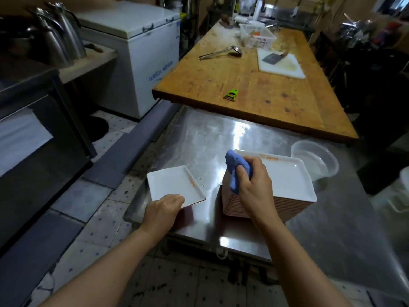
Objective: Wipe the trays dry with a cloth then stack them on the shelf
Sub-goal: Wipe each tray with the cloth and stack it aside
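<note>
We see a steel table (221, 134) bearing a stack of white trays (285, 185) at 3 o'clock of the single tray (174, 187). A clear plastic tub (318, 160) sits just beside the stack at its 2 o'clock. At 12 o'clock a wooden worktop (254, 85) overlaps the table's far edge and carries a green peeler (232, 94), a ladle (221, 53), a white cutting board (281, 63) with a cleaver (273, 58), and a white basket (256, 36). A chest freezer (141, 52) stands at 10 o'clock.

Our left hand (163, 209) grips the single tray by its near edge; the tray overhangs the table's left edge, long axis running from 10 to 4 o'clock. Our right hand (254, 182) clenches a blue cloth (235, 171) over the stack's near-left corner. Bare steel lies between tray and stack and beyond both toward the worktop.
</note>
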A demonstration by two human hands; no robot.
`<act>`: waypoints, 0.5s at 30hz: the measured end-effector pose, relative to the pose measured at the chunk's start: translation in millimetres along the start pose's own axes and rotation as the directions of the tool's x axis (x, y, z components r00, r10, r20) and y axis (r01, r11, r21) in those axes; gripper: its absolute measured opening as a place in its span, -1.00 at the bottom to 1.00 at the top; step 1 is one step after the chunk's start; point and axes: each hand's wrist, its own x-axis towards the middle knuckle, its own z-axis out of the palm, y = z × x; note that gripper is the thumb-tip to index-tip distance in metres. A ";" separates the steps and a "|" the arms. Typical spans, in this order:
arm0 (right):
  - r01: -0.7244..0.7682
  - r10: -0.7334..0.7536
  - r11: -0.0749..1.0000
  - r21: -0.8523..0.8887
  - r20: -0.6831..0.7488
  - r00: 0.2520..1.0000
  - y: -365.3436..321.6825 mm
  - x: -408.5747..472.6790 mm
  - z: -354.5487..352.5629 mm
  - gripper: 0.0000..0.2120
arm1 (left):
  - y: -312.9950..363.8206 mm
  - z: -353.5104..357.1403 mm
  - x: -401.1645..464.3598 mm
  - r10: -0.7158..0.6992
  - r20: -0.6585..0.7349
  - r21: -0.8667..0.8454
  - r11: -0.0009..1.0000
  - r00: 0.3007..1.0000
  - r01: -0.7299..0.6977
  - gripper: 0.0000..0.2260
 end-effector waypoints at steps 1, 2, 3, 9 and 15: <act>-0.008 0.008 1.000 0.000 -0.005 1.000 1.6 0.2 -1.1 -0.89 | 0.4 3.0 -1.6 -0.036 0.029 -0.023 0.999 0.999 0.037 -0.81; -0.016 0.016 1.000 -0.003 -0.011 1.000 3.5 0.2 -2.3 -0.89 | -0.1 6.1 -3.8 -0.071 0.070 -0.046 0.996 0.995 0.075 -0.76; -0.022 0.022 1.000 -0.008 -0.018 1.000 5.4 -0.1 -3.5 -0.88 | -1.3 9.3 -5.7 -0.096 0.107 -0.065 0.993 0.990 0.103 -0.73; -0.053 0.051 0.998 -0.040 -0.052 0.997 16.3 -5.9 -10.4 -0.91 | -6.9 25.0 -8.0 -0.167 0.362 0.023 0.985 0.917 0.171 -0.71; -0.068 0.060 0.996 -0.057 -0.134 0.989 20.9 -8.7 -24.1 -0.93 | -4.5 26.2 -2.3 -0.222 0.510 0.082 0.974 0.831 0.210 -0.68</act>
